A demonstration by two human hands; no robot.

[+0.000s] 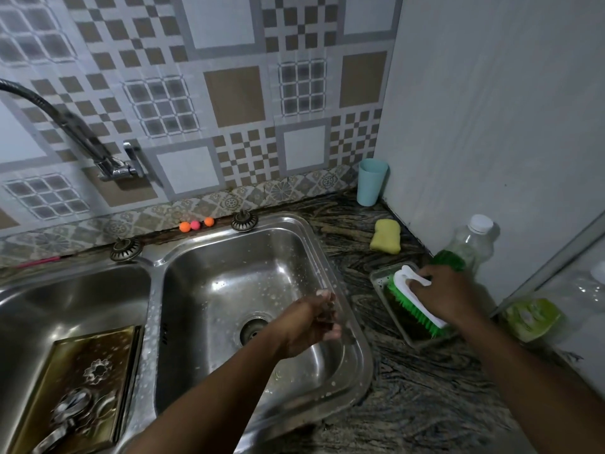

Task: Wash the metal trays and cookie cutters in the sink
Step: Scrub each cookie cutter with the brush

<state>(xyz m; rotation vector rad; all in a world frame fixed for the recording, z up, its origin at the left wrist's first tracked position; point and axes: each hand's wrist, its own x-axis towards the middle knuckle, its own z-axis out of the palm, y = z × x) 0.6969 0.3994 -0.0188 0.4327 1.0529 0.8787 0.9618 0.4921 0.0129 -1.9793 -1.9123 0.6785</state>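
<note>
4 o'clock: right hand (448, 296) grips brush (415, 306) handle, bristles on small tray (378, 281). 6 o'clock: left hand (311, 326) fingers curled over sink (209, 276), can't tell if holding anything. Tray likely thin, stiff, soap-slick: pinch rim.

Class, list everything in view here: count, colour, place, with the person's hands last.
sink: one, steel, two basins
tap: one, chrome, above the left basin
large tray: one, brassy, left basin
cookie cutters: several, silver, on the large tray
plugs: two, dark metal, sink's back rim
balls: three, orange and pink, behind the sink
cup: one, pale blue, back corner
sponge: one, yellow, on the counter
small tray: one, silver, counter right of sink
brush: one, green and white, in the small tray
bottle: one, clear, white cap, right wall
left hand: one, over the right basin
right hand: one, grips the brush
</note>
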